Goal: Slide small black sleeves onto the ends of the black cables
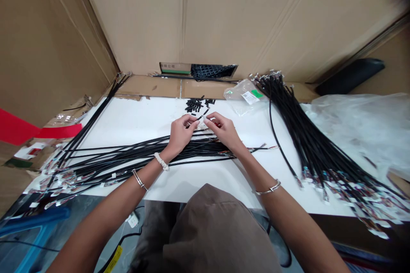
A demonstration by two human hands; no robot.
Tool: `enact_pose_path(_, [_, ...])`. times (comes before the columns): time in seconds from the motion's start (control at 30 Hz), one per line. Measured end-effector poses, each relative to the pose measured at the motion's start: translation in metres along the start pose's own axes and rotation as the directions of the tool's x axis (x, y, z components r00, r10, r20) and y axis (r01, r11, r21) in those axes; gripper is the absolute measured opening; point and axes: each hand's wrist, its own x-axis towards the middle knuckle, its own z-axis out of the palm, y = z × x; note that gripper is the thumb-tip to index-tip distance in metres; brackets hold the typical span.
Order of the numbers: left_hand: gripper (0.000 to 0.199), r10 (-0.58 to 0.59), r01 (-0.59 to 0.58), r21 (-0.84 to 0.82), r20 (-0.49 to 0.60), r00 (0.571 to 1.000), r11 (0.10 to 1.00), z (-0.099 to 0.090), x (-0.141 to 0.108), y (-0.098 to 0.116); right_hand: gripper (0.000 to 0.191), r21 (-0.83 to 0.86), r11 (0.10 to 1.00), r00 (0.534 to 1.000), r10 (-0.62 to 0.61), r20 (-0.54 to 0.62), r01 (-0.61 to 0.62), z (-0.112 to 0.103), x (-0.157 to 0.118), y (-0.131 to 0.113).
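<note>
While they meet over the white table (pixel 134 115), the left hand (pixel 180 133) and right hand (pixel 222 130) keep their fingers narrowly pinched around a short black cable end (pixel 203 114); which fingertips bear on it is too small to tell. Working this close together, wrists low, steadies the end. Small black pieces (pixel 194 104) lie heaped just beyond the fingers. A loose bundle of black cables (pixel 144 151) runs beneath the wrists, and a second bundle (pixel 314 149) fans out rightward beside a clear plastic bag (pixel 245 96).
</note>
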Motion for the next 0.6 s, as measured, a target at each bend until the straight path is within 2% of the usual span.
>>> enact_pose_path(0.3, [0.007, 0.179, -0.17, 0.233, -0.016, 0.984, 0.957, -0.0019, -0.0043, 0.0048, 0.028, -0.061, 0.997, 0.999, -0.038, -0.019, 0.036, -0.0003, -0.0003, -0.0002])
enact_pose_path(0.6, [0.009, 0.224, -0.216, 0.306, 0.008, 0.975, 0.927, -0.002, -0.0051, 0.0052, 0.029, -0.094, 0.994, 0.997, -0.061, -0.055, 0.055, 0.0032, -0.0032, -0.0057])
